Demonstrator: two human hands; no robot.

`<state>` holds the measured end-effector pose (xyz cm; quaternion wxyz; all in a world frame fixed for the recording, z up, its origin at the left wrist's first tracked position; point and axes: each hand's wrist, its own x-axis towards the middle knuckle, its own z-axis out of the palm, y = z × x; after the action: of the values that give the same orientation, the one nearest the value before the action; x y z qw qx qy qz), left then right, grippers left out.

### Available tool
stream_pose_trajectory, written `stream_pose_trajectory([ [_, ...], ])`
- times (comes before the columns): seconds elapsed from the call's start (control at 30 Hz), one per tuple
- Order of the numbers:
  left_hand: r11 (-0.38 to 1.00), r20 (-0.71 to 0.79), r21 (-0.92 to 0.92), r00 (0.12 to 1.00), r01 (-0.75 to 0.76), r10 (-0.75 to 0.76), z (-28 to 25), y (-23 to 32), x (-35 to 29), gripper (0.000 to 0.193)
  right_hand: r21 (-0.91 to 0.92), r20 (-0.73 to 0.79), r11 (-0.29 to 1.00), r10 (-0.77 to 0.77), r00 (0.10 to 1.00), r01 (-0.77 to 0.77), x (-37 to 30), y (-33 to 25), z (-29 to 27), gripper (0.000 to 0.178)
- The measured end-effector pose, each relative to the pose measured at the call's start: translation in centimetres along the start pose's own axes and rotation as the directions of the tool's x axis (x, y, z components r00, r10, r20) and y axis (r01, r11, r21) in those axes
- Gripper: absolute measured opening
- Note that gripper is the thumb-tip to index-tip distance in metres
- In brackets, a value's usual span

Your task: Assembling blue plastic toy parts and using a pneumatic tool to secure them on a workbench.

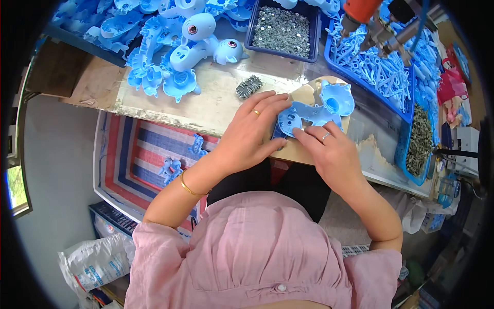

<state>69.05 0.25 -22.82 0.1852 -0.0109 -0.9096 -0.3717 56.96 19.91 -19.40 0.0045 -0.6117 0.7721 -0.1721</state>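
Observation:
A light-blue plastic toy shell half (pixel 311 113), open side up, lies on a tan board (pixel 342 123) at the table's front edge. My left hand (pixel 254 129) is at the shell's left side, its fingers stretched out and the thumb apart, the fingertips by the shell's edge. My right hand (pixel 332 149) has thumb and fingers closed on the near edge of the shell. Just left of the board sits a small heap of dark screws (pixel 249 86). Above the far right hangs a red-and-metal power screwdriver (pixel 360 10).
Blue toy shells (pixel 180 56), some with eyes, pile up at the back left. Behind stands a dark tray of small metal washers (pixel 283 32). To the right are a blue basket of slim blue parts (pixel 373 69) and a basket of screws (pixel 419 141). Below left, a striped-lined bin (pixel 154 147) holds some blue pieces.

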Motion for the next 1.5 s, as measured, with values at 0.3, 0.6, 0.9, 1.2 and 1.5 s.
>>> stream_pose_trajectory([
  [0.3,0.999,0.012,-0.047,1.0,-0.006,0.007,0.0,0.0,0.2,0.073,0.097,0.044,0.995,-0.004,0.999,-0.001,0.5,0.6,-0.1,0.041],
  [0.6,0.999,0.051,-0.006,0.998,-0.034,0.034,-0.1,0.9,1.2,0.071,0.107,0.154,0.993,0.024,0.988,-0.041,0.7,1.1,-0.5,0.037],
  [0.9,0.986,0.104,0.118,0.989,-0.114,0.101,0.9,2.2,2.1,0.063,0.214,-0.403,0.91,0.414,0.816,-0.355,1.5,10.2,-4.8,0.012],
  [1.2,0.983,0.096,0.142,0.99,-0.114,0.101,1.2,2.3,2.6,0.056,0.108,-0.46,0.789,0.579,0.673,-0.605,0.1,19.6,-5.1,0.024],
  [1.5,0.963,0.109,0.214,0.984,-0.161,0.141,0.7,3.5,3.3,0.059,0.515,-0.555,0.787,0.608,0.567,-0.339,-1.6,16.1,-9.1,0.016],
])
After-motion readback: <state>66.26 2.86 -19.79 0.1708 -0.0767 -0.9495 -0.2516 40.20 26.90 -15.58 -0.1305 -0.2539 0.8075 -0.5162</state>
